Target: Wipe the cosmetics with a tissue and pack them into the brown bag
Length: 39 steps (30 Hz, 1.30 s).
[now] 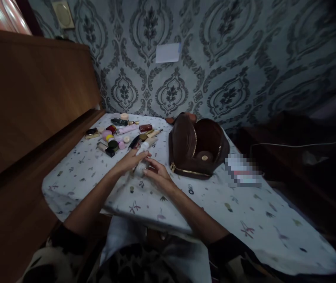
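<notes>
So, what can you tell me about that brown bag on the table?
The brown bag looks like smooth leather and has soft, rounded sides. Its gold-toned zip is undone, and the mouth gapes wide, showing a dark inside. A small round gold-toned disc sits low in the opening. A lighter brown piece, perhaps a strap, shows behind. It rests on the patterned tablecloth; the right hand is close by, apparently not touching.

Brn bag (182, 143) w/ gold zip (191, 172), wht leaf-print cloth (207, 200), gry damask wallpaper (229, 59), held item (140, 169) prob. whitish.
</notes>
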Each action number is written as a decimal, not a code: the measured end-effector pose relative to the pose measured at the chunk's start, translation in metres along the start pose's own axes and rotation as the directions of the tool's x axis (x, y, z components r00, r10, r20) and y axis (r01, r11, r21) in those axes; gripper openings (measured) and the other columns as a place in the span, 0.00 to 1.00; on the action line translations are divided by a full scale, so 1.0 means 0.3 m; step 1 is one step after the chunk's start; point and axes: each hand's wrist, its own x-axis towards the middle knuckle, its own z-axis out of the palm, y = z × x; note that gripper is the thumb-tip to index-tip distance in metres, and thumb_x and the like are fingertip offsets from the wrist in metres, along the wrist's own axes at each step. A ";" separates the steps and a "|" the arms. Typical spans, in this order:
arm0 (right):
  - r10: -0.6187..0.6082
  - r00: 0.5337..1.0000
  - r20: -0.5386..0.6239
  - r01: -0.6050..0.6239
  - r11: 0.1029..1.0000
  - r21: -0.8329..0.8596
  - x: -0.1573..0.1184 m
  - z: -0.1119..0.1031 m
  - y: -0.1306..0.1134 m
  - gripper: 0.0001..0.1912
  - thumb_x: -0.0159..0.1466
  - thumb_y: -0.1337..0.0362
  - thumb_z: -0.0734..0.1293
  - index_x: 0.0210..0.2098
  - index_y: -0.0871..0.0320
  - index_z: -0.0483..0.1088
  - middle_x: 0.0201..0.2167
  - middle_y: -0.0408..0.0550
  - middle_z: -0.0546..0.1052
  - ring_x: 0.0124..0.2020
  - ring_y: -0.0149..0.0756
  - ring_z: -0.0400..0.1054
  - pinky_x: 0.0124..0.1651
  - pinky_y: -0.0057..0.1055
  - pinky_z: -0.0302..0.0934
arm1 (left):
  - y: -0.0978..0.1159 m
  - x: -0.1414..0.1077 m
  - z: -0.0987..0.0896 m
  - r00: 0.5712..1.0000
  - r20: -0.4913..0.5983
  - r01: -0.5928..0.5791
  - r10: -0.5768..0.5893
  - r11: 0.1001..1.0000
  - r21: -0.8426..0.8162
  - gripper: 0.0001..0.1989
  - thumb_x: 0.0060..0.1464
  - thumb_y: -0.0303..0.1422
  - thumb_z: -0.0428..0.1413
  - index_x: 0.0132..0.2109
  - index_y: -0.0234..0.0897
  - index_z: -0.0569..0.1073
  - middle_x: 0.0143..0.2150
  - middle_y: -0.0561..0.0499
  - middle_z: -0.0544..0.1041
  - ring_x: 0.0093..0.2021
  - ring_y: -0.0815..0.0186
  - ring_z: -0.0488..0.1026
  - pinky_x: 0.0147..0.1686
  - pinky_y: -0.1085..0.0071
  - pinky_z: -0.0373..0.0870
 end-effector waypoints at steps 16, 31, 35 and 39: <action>0.132 0.977 -0.168 0.009 0.762 0.647 0.051 -0.061 0.000 0.19 0.52 0.59 0.78 0.40 0.53 0.74 0.40 0.42 0.80 0.36 0.31 0.73 0.37 0.26 0.67 | -0.105 0.154 0.120 0.996 0.036 0.088 -0.088 0.721 -0.687 0.29 0.59 0.54 0.52 0.55 0.35 0.73 0.47 0.42 0.81 0.47 0.55 0.78 0.44 0.64 0.76; 0.070 0.962 -0.264 0.063 0.883 0.464 0.030 -0.022 0.053 0.33 0.47 0.62 0.80 0.51 0.52 0.70 0.52 0.46 0.75 0.45 0.35 0.72 0.43 0.29 0.69 | -0.175 0.131 0.103 1.000 -0.005 0.012 -0.018 0.829 -0.559 0.34 0.57 0.56 0.53 0.60 0.35 0.70 0.51 0.41 0.80 0.51 0.52 0.77 0.52 0.58 0.72; 0.102 0.957 -0.271 0.076 0.816 0.574 0.027 -0.027 0.041 0.29 0.46 0.63 0.80 0.46 0.52 0.70 0.46 0.43 0.77 0.44 0.34 0.73 0.43 0.31 0.71 | -0.165 0.115 0.113 0.993 -0.036 -0.121 0.116 0.931 -0.345 0.36 0.56 0.58 0.52 0.63 0.40 0.68 0.57 0.42 0.76 0.60 0.51 0.70 0.61 0.54 0.63; 0.132 0.946 -0.296 0.096 0.759 0.644 0.034 -0.038 0.039 0.26 0.46 0.64 0.81 0.41 0.53 0.69 0.38 0.39 0.78 0.40 0.30 0.74 0.43 0.27 0.71 | -0.151 0.090 0.113 0.936 0.053 -0.350 0.349 0.936 0.022 0.33 0.57 0.57 0.51 0.61 0.41 0.72 0.65 0.43 0.68 0.69 0.50 0.58 0.69 0.55 0.47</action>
